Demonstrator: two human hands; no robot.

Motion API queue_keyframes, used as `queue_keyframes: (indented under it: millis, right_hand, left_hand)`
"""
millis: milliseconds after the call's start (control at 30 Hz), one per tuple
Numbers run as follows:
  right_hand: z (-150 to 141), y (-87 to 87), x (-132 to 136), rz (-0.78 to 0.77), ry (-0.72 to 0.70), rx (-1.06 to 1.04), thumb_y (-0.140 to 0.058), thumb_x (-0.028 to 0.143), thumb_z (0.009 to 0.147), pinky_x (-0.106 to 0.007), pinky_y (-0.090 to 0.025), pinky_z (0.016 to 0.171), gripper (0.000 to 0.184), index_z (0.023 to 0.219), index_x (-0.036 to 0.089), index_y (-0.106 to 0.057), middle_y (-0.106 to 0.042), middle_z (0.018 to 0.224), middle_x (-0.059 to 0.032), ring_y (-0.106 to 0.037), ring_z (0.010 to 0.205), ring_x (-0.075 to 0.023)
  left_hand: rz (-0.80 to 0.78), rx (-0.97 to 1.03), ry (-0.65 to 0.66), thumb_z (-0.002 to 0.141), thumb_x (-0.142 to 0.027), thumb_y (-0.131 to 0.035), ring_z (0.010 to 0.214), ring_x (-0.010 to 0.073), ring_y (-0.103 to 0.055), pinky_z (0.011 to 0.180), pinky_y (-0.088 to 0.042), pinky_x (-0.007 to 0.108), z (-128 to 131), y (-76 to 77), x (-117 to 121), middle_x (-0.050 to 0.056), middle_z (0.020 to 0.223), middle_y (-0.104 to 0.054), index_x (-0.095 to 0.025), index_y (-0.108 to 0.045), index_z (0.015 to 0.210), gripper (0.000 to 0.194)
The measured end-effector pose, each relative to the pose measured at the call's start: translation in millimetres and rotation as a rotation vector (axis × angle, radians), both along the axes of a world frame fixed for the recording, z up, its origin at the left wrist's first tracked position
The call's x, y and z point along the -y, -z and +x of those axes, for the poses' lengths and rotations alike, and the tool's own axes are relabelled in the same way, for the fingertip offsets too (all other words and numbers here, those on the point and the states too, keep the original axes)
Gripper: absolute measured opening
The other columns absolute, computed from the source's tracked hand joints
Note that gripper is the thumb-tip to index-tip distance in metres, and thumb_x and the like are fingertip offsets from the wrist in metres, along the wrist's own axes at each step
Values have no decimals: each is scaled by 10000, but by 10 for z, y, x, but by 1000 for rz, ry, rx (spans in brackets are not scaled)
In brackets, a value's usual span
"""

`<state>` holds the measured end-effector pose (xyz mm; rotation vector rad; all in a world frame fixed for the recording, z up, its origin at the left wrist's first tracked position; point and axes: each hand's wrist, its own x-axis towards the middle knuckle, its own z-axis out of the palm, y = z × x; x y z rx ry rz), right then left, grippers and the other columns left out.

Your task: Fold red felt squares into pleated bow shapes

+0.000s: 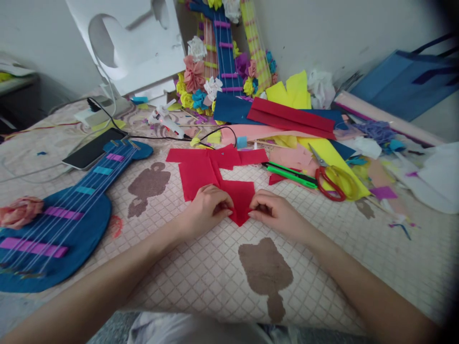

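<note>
Okay, left hand [211, 209] and right hand [275, 213] are pinching opposite edges of the red piece [239, 197], tip pointing toward the wearer [197, 330].

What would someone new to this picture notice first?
Probably the red sheet at the centre, its near end pointed, pinched at its edges by the left hand and right hand. Next, the blue craft guitar lying at the left, a pink flower on it. Then the tall stringed necks among bright flowers at the back.
</note>
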<state>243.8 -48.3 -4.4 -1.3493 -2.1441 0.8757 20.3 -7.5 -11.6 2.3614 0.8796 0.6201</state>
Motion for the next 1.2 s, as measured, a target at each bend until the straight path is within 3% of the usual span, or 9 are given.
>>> queue_keyframes:
  millis: [133,400,700,1200]
  right_hand:
    - [1,1,-8,-2,-16,-17,-542,212,866,-256,-390,635,112,760,191,-568,-538,789,-7,-511,724,-126]
    - [-140,61,45,92,150,118,-588,130,781,-255,-371,616,94,759,196,-526,-529,817,4,-501,681,-116]
    - [-125,77,40,111,146,104,-559,154,810,-262,-384,620,75,762,201,-527,-534,819,-3,-512,694,-125]
    - [-210,71,77,144,189,177,-565,136,797,-263,-386,611,93,761,201,-510,-532,826,0,-520,677,-120]
  left_hand:
    - [-20,13,-10,789,-140,-610,751,155,-549,770,-434,325,19,-14,2,12,753,-643,-166,-619,751,47]
    - [23,-24,-125,810,-155,-599,832,181,-526,819,-394,361,110,29,80,8,765,-618,-182,-639,756,73]
    - [-31,21,-150,773,-132,-643,872,193,-541,876,-385,400,113,54,78,-2,756,-632,-189,-627,862,107]
    - [-12,31,-198,761,-98,-621,858,198,-533,851,-395,394,140,85,119,3,747,-616,-184,-609,829,110]
